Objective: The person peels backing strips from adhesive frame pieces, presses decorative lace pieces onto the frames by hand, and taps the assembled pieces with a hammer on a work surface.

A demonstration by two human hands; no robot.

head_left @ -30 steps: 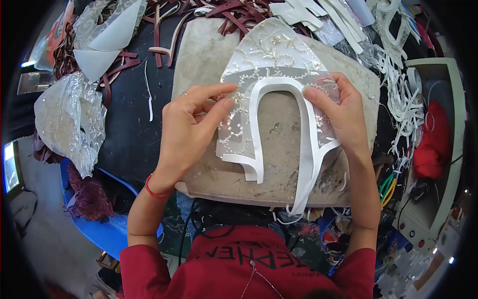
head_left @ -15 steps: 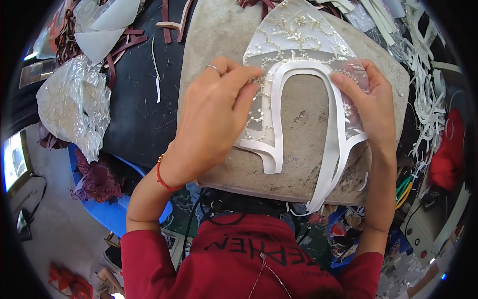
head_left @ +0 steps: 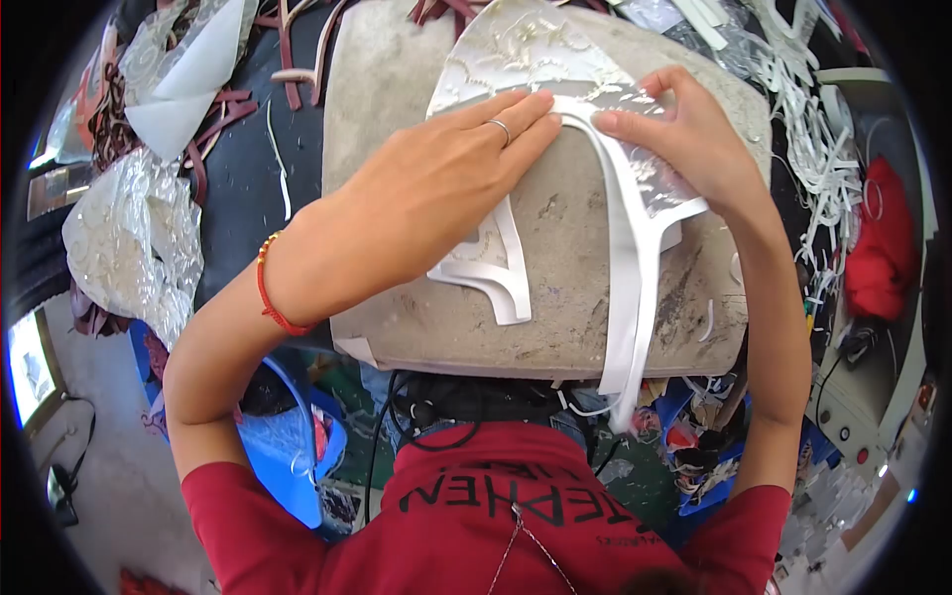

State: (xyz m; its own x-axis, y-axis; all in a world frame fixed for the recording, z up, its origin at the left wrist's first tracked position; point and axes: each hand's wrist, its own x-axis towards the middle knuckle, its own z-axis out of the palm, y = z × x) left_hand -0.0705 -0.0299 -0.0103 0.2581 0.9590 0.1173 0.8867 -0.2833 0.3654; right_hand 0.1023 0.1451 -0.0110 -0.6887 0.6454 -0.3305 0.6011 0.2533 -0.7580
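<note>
A white shoe upper [head_left: 535, 48] of sheer mesh with beaded floral embroidery lies on a worn, stained work board [head_left: 555, 238]. White edging strip [head_left: 635, 183] runs around its U-shaped opening, and a loose length of it trails past the board's near edge. My left hand [head_left: 426, 183] lies flat across the upper's left side, fingers stretched out together and fingertips on the edging at the top of the curve. My right hand [head_left: 694, 139] grips the upper's right side, thumb on the edging and fingers at the outer edge; some fingertips are hidden.
Crumpled clear plastic [head_left: 134, 238] and white triangular pieces [head_left: 183, 94] lie to the left beside dark red strips [head_left: 233, 109]. White offcuts [head_left: 818, 159] hang at the right near a red cloth [head_left: 881, 238]. A blue container [head_left: 288, 436] stands below left.
My left hand has gone from pinched fingers at the mesh's left side to lying flat over the edging. The board and upper appear further left, and my right hand has turned inward.
</note>
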